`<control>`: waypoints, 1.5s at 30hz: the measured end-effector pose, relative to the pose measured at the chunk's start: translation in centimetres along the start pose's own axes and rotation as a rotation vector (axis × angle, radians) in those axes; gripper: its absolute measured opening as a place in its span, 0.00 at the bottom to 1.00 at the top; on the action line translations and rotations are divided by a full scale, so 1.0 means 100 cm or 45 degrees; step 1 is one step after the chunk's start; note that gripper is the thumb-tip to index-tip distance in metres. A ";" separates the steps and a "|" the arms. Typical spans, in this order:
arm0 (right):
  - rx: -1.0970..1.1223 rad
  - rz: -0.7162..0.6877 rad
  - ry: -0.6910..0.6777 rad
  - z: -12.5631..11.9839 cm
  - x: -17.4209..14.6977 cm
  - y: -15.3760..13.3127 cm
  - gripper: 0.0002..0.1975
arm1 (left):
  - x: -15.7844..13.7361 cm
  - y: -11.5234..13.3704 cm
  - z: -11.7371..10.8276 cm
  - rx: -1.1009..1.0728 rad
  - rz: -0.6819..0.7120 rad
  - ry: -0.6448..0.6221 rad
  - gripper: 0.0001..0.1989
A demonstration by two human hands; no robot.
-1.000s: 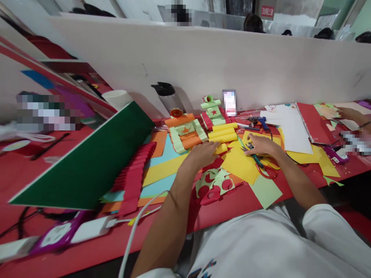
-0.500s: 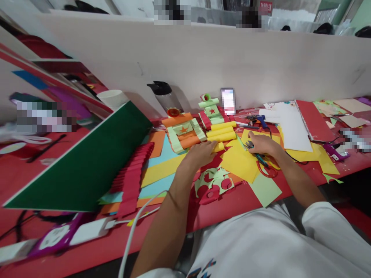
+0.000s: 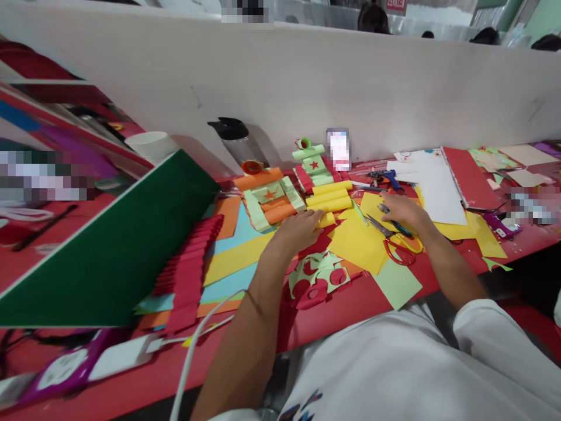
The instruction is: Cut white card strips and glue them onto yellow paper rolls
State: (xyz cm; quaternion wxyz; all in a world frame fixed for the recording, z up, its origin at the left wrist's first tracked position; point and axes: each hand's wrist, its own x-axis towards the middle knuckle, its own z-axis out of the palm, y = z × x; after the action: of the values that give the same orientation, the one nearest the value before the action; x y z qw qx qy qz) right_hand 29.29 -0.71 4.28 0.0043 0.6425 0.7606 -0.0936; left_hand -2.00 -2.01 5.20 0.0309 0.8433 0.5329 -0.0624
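Note:
My left hand [image 3: 300,235] is over a short yellow paper roll [image 3: 326,220], its fingers curled on the roll's left end. Just beyond it, more yellow paper rolls [image 3: 329,202] lie side by side. My right hand [image 3: 402,209] is closed round a pair of pliers [image 3: 384,209]; the metal jaws poke out left of the fingers and dark teal handles show below the palm. Beneath and to the left, scissors [image 3: 380,227] with red and yellow handles rest on yellow paper sheets [image 3: 356,242].
Behind stand an orange-and-green paper figure [image 3: 274,199], a smaller green-and-red one [image 3: 314,166], a bottle [image 3: 240,143] and a phone [image 3: 339,149]. A green board [image 3: 118,251] leans at left. A blue glue gun [image 3: 391,179] lies beyond my right hand. A white cable [image 3: 204,327] crosses the front edge.
My right hand has shifted slightly right with the pliers, uncovering the scissors' blades. My left hand stays on the yellow roll. The camera view has turned a little.

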 end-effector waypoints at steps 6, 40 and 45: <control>0.127 -0.172 0.078 0.003 0.005 0.004 0.38 | 0.004 0.000 0.007 -0.018 0.015 0.009 0.26; 0.249 0.320 0.518 0.012 0.049 0.059 0.20 | 0.016 -0.003 0.031 -0.087 0.099 0.152 0.23; 0.339 0.256 0.674 0.009 0.047 0.053 0.19 | 0.012 0.002 0.025 -0.057 0.087 0.134 0.24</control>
State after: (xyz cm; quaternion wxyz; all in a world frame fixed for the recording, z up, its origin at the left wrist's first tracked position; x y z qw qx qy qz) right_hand 33.53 4.60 2.07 -0.2689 0.7115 0.6488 -0.0211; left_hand -1.46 -1.29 2.51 0.0237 0.8623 0.5058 -0.0050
